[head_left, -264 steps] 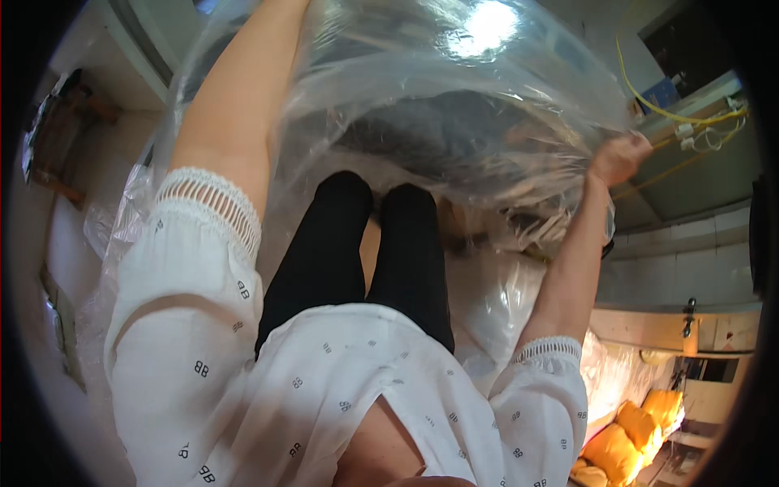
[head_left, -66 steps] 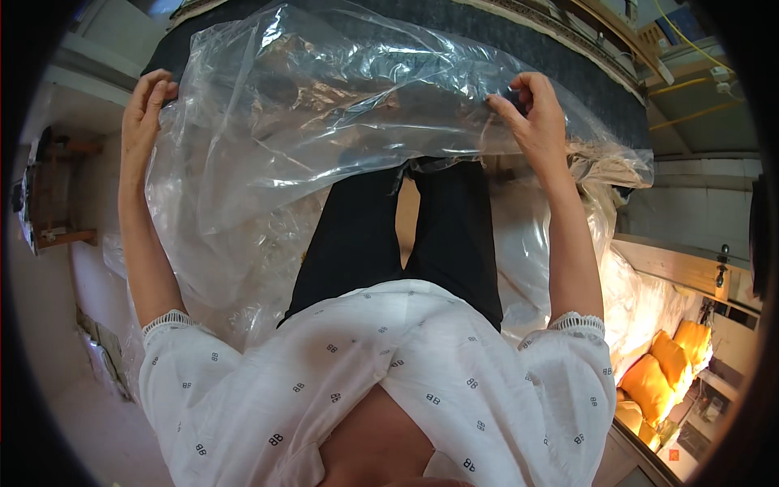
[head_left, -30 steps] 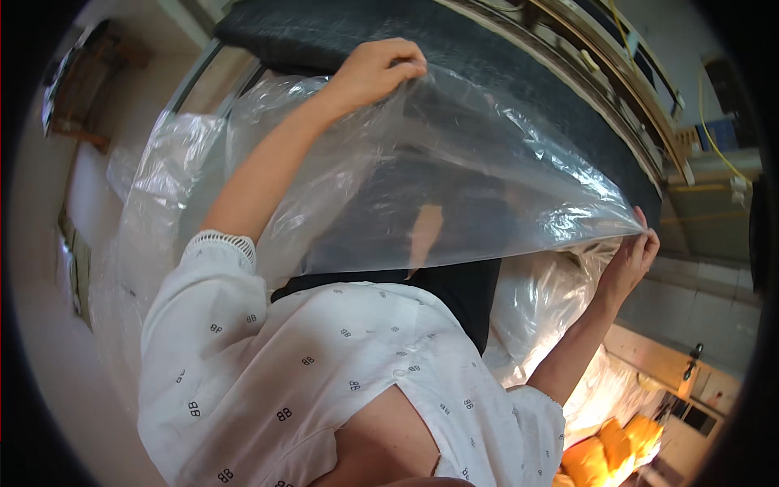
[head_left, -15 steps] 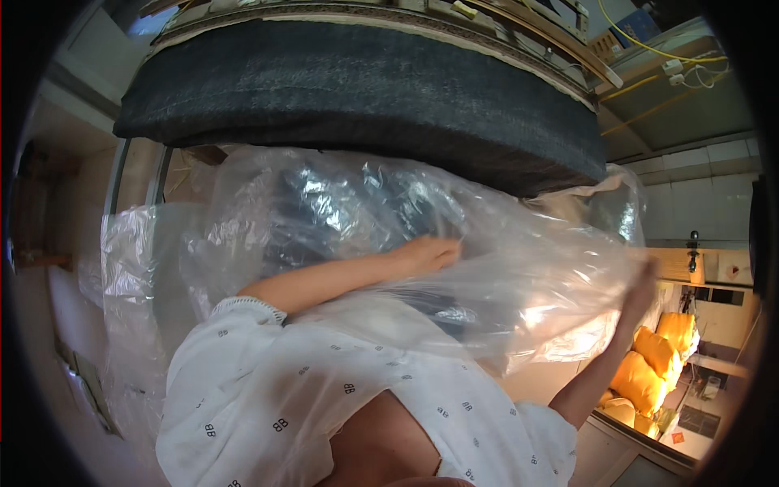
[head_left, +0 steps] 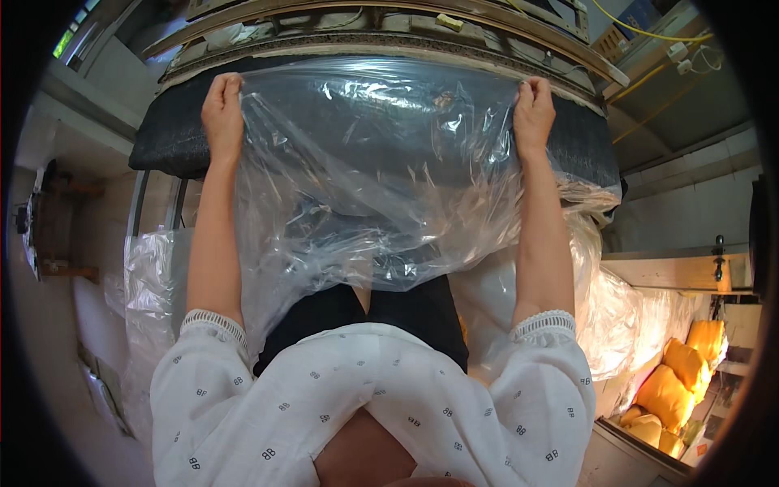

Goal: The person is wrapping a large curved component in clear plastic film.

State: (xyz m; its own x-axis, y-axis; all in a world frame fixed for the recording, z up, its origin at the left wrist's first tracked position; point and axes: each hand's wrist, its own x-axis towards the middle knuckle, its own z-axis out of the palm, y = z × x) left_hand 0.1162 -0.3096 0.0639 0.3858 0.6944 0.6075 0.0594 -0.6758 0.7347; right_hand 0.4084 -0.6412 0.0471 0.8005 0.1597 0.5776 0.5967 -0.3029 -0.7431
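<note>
A clear plastic sheet [head_left: 381, 162] is being stretched L–R betw. the left hand [head_left: 221, 114] and the right hand [head_left: 533, 114], fingers being clamped on one end of its upper edge each, so neither hand is being favoured as nearer. That edge is being held approx. parallel w/ the far edge of the dark padded surface [head_left: 174, 122]; the rest is being hung past the near edge, over the black trousers [head_left: 438, 312]. Full length is being hidden by folds; contact w/ the surface can't be told. Beyond the far edge, reach is being bounded by a wooden rail [head_left: 191, 32], w/ a small yellow item [head_left: 449, 23] just beside it. Bunched plastic [head_left: 591, 199], poss. the same piece, is being seen at the near R corner; more plastic [head_left: 150, 284] is being draped below the near L corner. Orange bags [head_left: 677, 385] are being lit well apart, lower R.
</note>
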